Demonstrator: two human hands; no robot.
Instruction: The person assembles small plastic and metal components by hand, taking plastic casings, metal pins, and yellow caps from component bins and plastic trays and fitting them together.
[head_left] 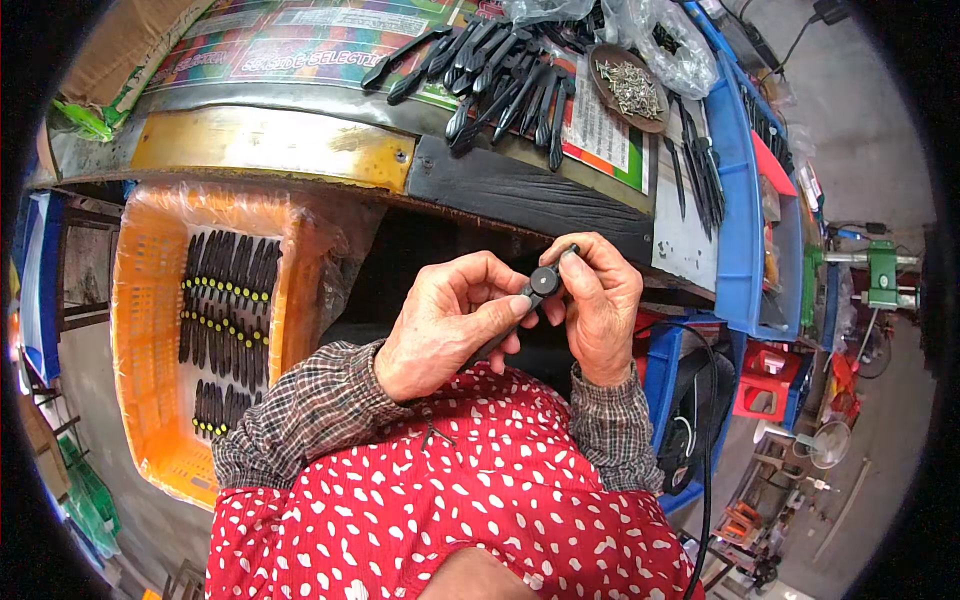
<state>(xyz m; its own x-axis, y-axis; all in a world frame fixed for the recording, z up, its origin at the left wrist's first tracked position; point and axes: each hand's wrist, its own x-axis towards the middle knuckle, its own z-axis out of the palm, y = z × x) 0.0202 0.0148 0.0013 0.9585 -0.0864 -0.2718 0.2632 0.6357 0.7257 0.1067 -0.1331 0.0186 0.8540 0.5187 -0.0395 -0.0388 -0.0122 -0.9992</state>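
Observation:
Both hands meet over my lap, in front of the table edge. Between them is a slim black plastic piece with a round disc (pixel 544 281) that has a small pale centre. My left hand (pixel 440 325) is closed round its lower, handle-like part, the thumb beside the disc. My right hand (pixel 597 305) pinches the thin upper end between thumb and forefinger. Its fingertips partly hide that end. On the table beyond lies a heap of similar black handles (pixel 500 75), beside a round brown dish (pixel 603 62) of small metal fasteners (pixel 632 90).
At my left stands an orange plastic basket (pixel 135 330), lined with clear film, holding rows of black pieces with yellow dots (pixel 228 290). A blue bin (pixel 735 240) borders the table's right side. More thin black parts (pixel 700 165) lie near it. A black cable (pixel 712 430) hangs at my right.

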